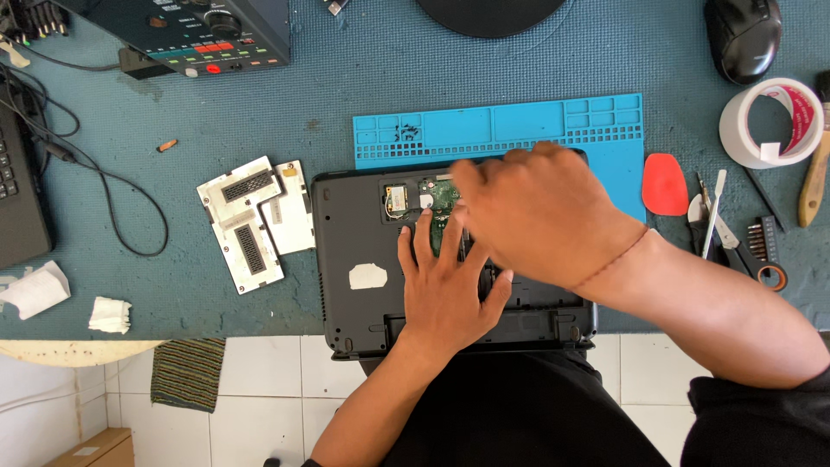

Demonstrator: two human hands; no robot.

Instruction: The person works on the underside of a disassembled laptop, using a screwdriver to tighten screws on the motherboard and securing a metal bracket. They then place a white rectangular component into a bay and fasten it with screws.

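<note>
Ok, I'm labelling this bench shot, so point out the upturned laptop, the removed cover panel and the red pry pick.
laptop (363, 303), head view, bare dark base left of the hands.
cover panel (242, 227), head view, middle of the pale plate beside the laptop.
red pry pick (665, 184), head view, its flat centre.

I cannot see the right hand (540, 216) fingertips; motion blur smears them. Both hands hide much of the open laptop (363, 251) bay. Black disc (490, 15) and second laptop (19, 195) are cut by frame edges.
</note>
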